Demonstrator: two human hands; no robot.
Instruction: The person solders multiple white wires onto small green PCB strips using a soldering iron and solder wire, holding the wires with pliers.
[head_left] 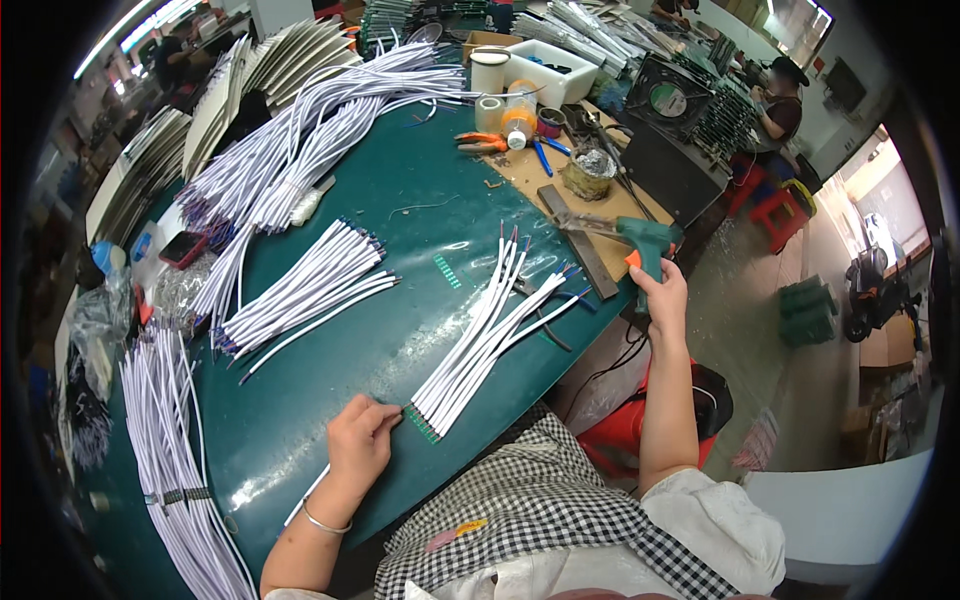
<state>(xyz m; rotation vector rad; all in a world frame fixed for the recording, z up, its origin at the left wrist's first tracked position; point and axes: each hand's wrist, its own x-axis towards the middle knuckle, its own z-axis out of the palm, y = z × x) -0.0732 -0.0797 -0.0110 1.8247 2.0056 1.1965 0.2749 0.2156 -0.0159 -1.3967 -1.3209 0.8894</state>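
Note:
My left hand [360, 445] is closed in a pinch at the left end of a green circuit board strip [422, 425]. From that strip a row of white cables [480, 345] fans away across the table, their far ends stripped to coloured wires. Raised at the right, my right hand [660, 295] is wrapped round the handle of a green glue gun [648, 238] with an orange trigger. Its nozzle points left, over a flat metal bar [580, 245]. A separate small green board strip [447, 271] lies on the green table [350, 360].
Left of the middle lies a cut cable bundle [305, 285], with larger bundles [290, 150] behind and a banded one [180, 480] at near left. Pliers [482, 142], a tin [588, 172] and a white bin [550, 72] occupy the back right. Several people work farther off.

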